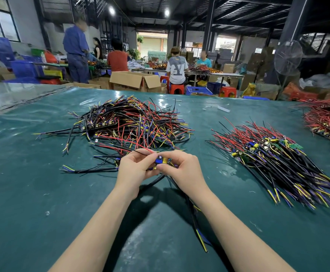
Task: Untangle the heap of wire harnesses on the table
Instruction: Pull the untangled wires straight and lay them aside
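Observation:
A tangled heap of wire harnesses (129, 122), with black, red, yellow and blue leads and small boards, lies on the green table (42, 193) ahead of me. Just in front of it, my left hand (134, 169) and my right hand (181, 167) together pinch one small harness board (161, 160) with blue and yellow parts. Its red lead runs up from my left fingers. Its black cable (194, 216) trails down between my forearms toward the table's near edge. To the right lies a pile of harnesses (274, 156) with wires running roughly parallel.
A third pile of mostly red wires (327, 118) sits at the far right edge. Loose harnesses (93, 167) lie left of my hands. Behind the table are cardboard boxes (134, 80), stools, a standing fan (287, 57) and several people at other benches.

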`<action>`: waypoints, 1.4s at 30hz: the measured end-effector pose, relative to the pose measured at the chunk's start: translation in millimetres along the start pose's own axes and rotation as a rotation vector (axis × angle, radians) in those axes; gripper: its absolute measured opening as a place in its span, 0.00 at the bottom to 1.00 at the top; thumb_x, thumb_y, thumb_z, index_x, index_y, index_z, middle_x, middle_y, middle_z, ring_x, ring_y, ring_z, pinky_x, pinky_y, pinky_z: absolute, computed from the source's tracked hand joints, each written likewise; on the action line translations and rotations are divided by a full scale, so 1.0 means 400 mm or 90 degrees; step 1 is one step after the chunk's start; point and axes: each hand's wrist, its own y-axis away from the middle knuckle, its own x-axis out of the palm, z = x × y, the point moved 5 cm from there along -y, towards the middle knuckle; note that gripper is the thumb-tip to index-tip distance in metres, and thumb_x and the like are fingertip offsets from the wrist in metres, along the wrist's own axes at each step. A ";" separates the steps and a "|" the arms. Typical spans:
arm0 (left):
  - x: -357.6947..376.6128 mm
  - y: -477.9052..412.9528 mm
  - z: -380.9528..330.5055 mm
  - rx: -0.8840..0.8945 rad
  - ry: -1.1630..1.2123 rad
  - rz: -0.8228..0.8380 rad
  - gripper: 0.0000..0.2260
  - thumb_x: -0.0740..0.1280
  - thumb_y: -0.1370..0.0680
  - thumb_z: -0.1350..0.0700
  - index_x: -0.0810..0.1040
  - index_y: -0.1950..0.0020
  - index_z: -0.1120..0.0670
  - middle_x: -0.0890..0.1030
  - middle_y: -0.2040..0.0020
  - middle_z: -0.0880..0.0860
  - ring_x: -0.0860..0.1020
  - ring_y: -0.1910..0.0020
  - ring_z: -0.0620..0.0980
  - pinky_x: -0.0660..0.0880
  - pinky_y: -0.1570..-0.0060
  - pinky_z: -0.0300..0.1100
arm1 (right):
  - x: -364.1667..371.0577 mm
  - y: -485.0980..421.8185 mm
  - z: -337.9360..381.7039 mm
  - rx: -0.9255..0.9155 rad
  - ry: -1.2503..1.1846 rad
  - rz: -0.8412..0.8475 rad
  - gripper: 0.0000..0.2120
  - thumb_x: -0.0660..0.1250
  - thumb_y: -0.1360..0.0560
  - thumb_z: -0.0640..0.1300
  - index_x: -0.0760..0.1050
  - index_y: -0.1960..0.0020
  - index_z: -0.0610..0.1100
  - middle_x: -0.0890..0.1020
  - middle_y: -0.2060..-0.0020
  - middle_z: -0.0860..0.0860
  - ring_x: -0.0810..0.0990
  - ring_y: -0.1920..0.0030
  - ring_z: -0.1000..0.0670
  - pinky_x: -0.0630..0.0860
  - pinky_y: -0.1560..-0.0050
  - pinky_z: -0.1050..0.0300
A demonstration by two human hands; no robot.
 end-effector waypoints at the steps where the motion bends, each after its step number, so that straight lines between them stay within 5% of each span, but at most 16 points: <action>1: -0.001 -0.002 0.002 -0.009 0.005 0.009 0.09 0.65 0.25 0.67 0.73 0.64 0.57 0.80 0.71 0.49 0.79 0.72 0.43 0.77 0.72 0.36 | -0.002 0.001 0.002 -0.010 0.016 -0.007 0.11 0.72 0.33 0.35 0.83 0.50 0.42 0.82 0.62 0.52 0.75 0.65 0.60 0.71 0.62 0.66; 4: -0.008 -0.005 0.006 -0.015 -0.014 0.006 0.07 0.67 0.26 0.65 0.76 0.63 0.59 0.81 0.69 0.52 0.79 0.70 0.46 0.77 0.71 0.35 | -0.007 0.003 0.008 -0.044 0.048 -0.028 0.11 0.73 0.33 0.36 0.83 0.51 0.42 0.84 0.63 0.48 0.75 0.64 0.52 0.70 0.62 0.62; 9: -0.026 -0.010 -0.006 0.089 -0.125 -0.096 0.10 0.70 0.28 0.66 0.78 0.69 0.56 0.78 0.77 0.48 0.75 0.76 0.41 0.75 0.74 0.32 | -0.001 0.010 0.024 -0.104 0.122 -0.034 0.07 0.74 0.32 0.39 0.84 0.54 0.39 0.82 0.68 0.46 0.71 0.67 0.55 0.64 0.66 0.66; 12: -0.035 -0.016 -0.006 0.114 -0.116 -0.148 0.11 0.70 0.28 0.67 0.77 0.71 0.58 0.77 0.78 0.47 0.75 0.77 0.41 0.77 0.73 0.35 | 0.013 0.011 0.035 -0.135 0.220 -0.025 0.08 0.73 0.31 0.43 0.83 0.54 0.40 0.84 0.64 0.43 0.77 0.65 0.47 0.69 0.61 0.55; 17: -0.107 -0.042 -0.028 0.150 -0.067 -0.278 0.12 0.70 0.28 0.66 0.75 0.71 0.58 0.74 0.81 0.45 0.72 0.81 0.38 0.75 0.75 0.31 | 0.011 0.010 0.043 -0.135 0.237 -0.036 0.10 0.72 0.30 0.45 0.83 0.53 0.40 0.84 0.62 0.43 0.80 0.60 0.44 0.69 0.59 0.58; 19: -0.141 -0.054 -0.037 0.156 -0.045 -0.311 0.11 0.70 0.28 0.66 0.74 0.69 0.58 0.74 0.81 0.44 0.73 0.81 0.39 0.74 0.75 0.30 | 0.013 0.011 0.045 -0.141 0.233 -0.006 0.11 0.72 0.30 0.45 0.82 0.55 0.37 0.84 0.64 0.40 0.79 0.62 0.41 0.72 0.58 0.52; 26: -0.258 -0.060 -0.059 0.163 0.087 -0.456 0.11 0.67 0.25 0.65 0.73 0.67 0.56 0.73 0.83 0.42 0.73 0.81 0.38 0.73 0.73 0.27 | -0.024 -0.013 0.008 -0.045 0.170 0.093 0.08 0.74 0.33 0.42 0.83 0.57 0.38 0.81 0.66 0.42 0.72 0.67 0.52 0.69 0.62 0.56; 31: -0.233 -0.063 -0.042 0.141 0.108 -0.449 0.15 0.59 0.20 0.57 0.72 0.67 0.55 0.73 0.82 0.43 0.71 0.82 0.38 0.69 0.78 0.29 | -0.115 -0.034 -0.053 0.051 0.238 -0.124 0.09 0.73 0.31 0.43 0.83 0.53 0.42 0.73 0.63 0.49 0.70 0.64 0.51 0.63 0.61 0.59; 36: -0.192 -0.063 -0.020 0.122 0.038 -0.399 0.18 0.56 0.19 0.55 0.72 0.67 0.57 0.72 0.83 0.44 0.68 0.83 0.39 0.65 0.81 0.29 | -0.173 -0.038 -0.084 0.089 0.260 -0.198 0.07 0.70 0.28 0.40 0.81 0.51 0.40 0.78 0.60 0.44 0.72 0.60 0.48 0.64 0.58 0.58; 39: -0.168 -0.068 -0.014 0.119 -0.007 -0.355 0.18 0.55 0.19 0.55 0.73 0.67 0.57 0.73 0.83 0.44 0.69 0.84 0.39 0.64 0.82 0.28 | -0.196 -0.045 -0.098 0.153 0.087 -0.249 0.03 0.66 0.26 0.36 0.79 0.55 0.39 0.78 0.62 0.44 0.76 0.64 0.50 0.76 0.62 0.56; 42: -0.150 -0.078 -0.010 0.118 -0.057 -0.318 0.18 0.56 0.19 0.55 0.74 0.67 0.57 0.73 0.82 0.44 0.69 0.83 0.38 0.66 0.81 0.28 | -0.231 -0.062 -0.120 0.279 -0.269 -0.364 0.10 0.63 0.24 0.36 0.71 0.63 0.44 0.70 0.70 0.48 0.69 0.79 0.59 0.63 0.83 0.68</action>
